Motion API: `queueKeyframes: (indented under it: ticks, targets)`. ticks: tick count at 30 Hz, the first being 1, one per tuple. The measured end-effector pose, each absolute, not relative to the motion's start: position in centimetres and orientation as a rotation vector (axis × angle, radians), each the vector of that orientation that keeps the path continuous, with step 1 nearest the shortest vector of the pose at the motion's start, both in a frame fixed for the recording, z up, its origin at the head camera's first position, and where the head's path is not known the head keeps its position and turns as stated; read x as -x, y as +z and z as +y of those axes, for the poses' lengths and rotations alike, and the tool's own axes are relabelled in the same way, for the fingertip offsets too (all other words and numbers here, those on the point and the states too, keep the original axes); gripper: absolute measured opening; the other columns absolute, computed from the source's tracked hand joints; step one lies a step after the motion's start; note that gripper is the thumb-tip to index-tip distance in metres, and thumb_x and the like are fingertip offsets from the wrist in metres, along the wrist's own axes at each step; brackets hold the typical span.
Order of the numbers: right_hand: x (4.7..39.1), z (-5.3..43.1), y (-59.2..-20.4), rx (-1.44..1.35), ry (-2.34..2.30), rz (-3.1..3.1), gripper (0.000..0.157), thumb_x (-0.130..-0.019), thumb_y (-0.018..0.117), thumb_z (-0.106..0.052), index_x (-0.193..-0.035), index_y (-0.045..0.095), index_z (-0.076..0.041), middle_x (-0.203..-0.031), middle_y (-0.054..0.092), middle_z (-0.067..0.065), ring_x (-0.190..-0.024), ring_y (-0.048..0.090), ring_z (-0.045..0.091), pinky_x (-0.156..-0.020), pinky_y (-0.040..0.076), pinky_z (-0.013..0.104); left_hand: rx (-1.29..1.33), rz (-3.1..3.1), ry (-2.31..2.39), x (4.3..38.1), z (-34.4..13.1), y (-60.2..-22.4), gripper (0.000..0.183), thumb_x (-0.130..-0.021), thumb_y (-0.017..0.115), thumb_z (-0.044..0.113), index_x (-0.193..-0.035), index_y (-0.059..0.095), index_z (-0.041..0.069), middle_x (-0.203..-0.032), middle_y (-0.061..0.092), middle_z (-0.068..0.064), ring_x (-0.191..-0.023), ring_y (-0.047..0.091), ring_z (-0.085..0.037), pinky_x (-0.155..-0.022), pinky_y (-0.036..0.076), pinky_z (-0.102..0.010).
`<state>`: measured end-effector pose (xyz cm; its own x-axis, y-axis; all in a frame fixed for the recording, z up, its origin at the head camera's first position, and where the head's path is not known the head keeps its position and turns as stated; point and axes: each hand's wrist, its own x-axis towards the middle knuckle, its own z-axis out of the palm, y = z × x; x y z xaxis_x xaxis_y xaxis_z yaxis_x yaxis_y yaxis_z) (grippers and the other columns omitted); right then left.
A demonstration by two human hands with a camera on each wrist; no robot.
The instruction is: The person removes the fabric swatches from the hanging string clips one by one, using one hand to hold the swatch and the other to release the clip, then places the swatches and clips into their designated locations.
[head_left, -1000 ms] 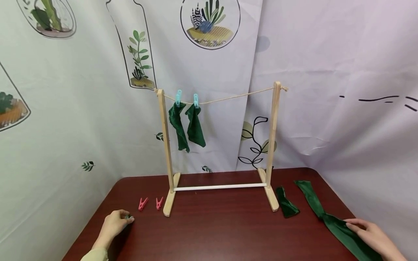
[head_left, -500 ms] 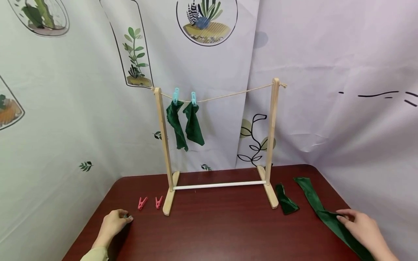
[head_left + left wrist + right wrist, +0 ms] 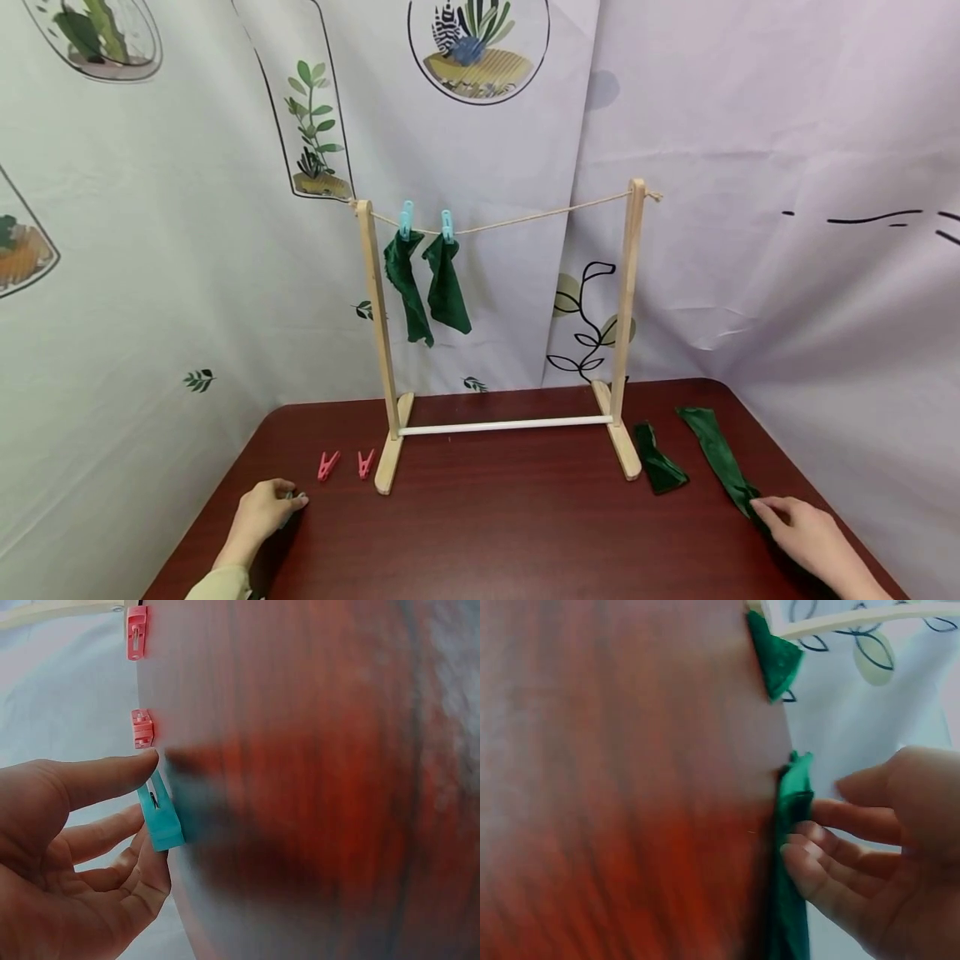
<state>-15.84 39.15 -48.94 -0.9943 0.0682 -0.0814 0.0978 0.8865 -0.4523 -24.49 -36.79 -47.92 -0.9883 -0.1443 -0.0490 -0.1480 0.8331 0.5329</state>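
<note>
My left hand (image 3: 261, 518), at the table's left side, pinches a teal clothespin (image 3: 161, 817) between thumb and fingers. To its upper right lie two pink clothespins, a near one (image 3: 327, 467) and one by the rack's foot (image 3: 365, 464). On the right, my right hand (image 3: 810, 533) touches a long green cloth strip (image 3: 712, 442) with its fingers; the right wrist view has the thumb held apart from it. The hand and wrist hide part of the strip's near end. A smaller folded green cloth (image 3: 660, 460) lies left of the strip.
A wooden drying rack (image 3: 630, 308) stands at the back of the dark red table (image 3: 510, 517). Two green cloth pieces (image 3: 448, 292) hang from its cord (image 3: 540, 217), each under a teal clothespin (image 3: 447, 225). A white patterned curtain (image 3: 712, 208) encloses the table's back and sides.
My right hand has moved leftward along the long green strip, and the strip's near part has shifted left with it. The left hand has stayed in place with the teal clothespin.
</note>
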Motion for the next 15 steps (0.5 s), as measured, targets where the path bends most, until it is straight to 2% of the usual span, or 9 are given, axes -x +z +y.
queueKeyframes:
  ticks: [2, 4, 6, 8, 15]
  targets:
    - [15.6, 39.5, -48.9, -0.133, -0.724, 2.988, 0.039, -0.099, 0.063, -0.024, -0.117, 0.067, 0.011, -0.108, 0.065, 0.032, -0.094, 0.062, 0.049, -0.073, 0.052, 0.053, 0.244, 2.992, 0.873, 24.5, -36.7, -47.9, 0.047, -0.087, 0.077, 0.019, -0.111, 0.062, -0.018, -0.087, 0.068, -0.018, -0.078, 0.063, -0.028, -0.067, 0.053, -0.046]
    - [15.4, 39.7, -49.0, -0.130, -0.726, 2.989, 0.033, -0.094, 0.068, -0.018, -0.115, 0.067, 0.007, -0.095, 0.066, 0.020, -0.078, 0.062, 0.036, -0.065, 0.049, 0.045, 0.247, 2.986, 0.870, 24.6, -36.7, -47.9, 0.047, -0.087, 0.077, 0.019, -0.111, 0.062, -0.018, -0.089, 0.068, -0.020, -0.080, 0.064, -0.030, -0.068, 0.053, -0.047]
    - [15.1, 39.9, -49.1, -0.153, -0.747, 2.963, 0.032, -0.092, 0.071, -0.016, -0.114, 0.066, 0.007, -0.086, 0.061, 0.007, -0.067, 0.053, 0.022, -0.061, 0.042, 0.038, 0.251, 2.981, 0.871, 24.6, -36.7, -47.9, 0.048, -0.086, 0.078, 0.018, -0.111, 0.062, -0.019, -0.089, 0.068, -0.021, -0.081, 0.065, -0.032, -0.068, 0.053, -0.048]
    - [14.8, 39.8, -49.3, -0.176, -0.781, 2.926, 0.032, -0.091, 0.072, -0.017, -0.111, 0.062, 0.006, -0.081, 0.052, -0.001, -0.062, 0.042, 0.016, -0.061, 0.035, 0.035, 0.254, 2.978, 0.876, 24.7, -36.7, -47.9, 0.047, -0.085, 0.078, 0.018, -0.111, 0.062, -0.019, -0.089, 0.068, -0.021, -0.081, 0.065, -0.032, -0.068, 0.054, -0.048]
    - [14.0, 38.9, -49.5, -0.229, -0.888, 2.771, 0.024, -0.093, 0.070, -0.015, -0.104, 0.055, 0.000, -0.079, 0.046, 0.001, -0.067, 0.042, 0.018, -0.064, 0.035, 0.035, 0.254, 2.980, 0.877, 24.8, -36.4, -47.7, 0.046, -0.084, 0.078, 0.016, -0.110, 0.062, -0.019, -0.087, 0.068, -0.020, -0.079, 0.065, -0.030, -0.069, 0.054, -0.047]
